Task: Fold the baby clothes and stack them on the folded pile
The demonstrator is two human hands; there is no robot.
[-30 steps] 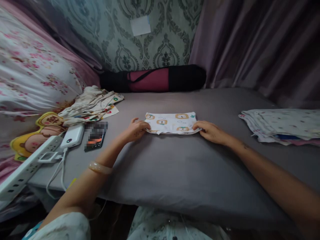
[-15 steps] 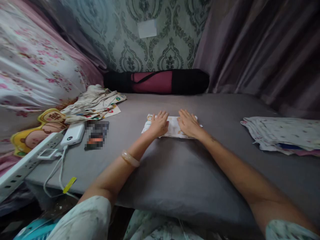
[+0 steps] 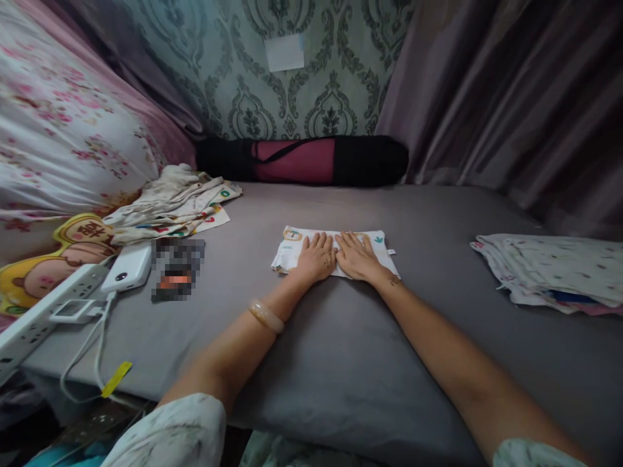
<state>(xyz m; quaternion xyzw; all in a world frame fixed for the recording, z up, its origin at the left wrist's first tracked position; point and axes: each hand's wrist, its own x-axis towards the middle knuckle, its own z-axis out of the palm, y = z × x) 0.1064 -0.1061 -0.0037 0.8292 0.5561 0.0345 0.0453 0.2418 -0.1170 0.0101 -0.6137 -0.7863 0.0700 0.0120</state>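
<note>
The folded cloth (image 3: 292, 254) is a flat, roughly rectangular item, white, printed with tan-framed motifs and green leaf shapes. Its left end shows several layered edges; a small white tag projects from its right edge. The fabric appears soft and thin, with slight creases. It lies on the grey sheet (image 3: 331, 337), a smooth, matte covering with faint wrinkles.

Your left hand (image 3: 317, 258) and your right hand (image 3: 357, 257) rest palm down on the middle of the folded cloth, fingers extended and slightly spread, pointing away from you. The two hands touch or nearly touch at the inner edges. The cloth extends past both hands at its left and right ends and beyond your fingertips.

To the left lie a crumpled cloth pile (image 3: 170, 201) and a white, rounded power bank (image 3: 127, 267). To the right is a flat cloth stack (image 3: 559, 266). A cylindrical black and maroon bag (image 3: 296, 161) lies along the patterned wall (image 3: 292, 91).
</note>
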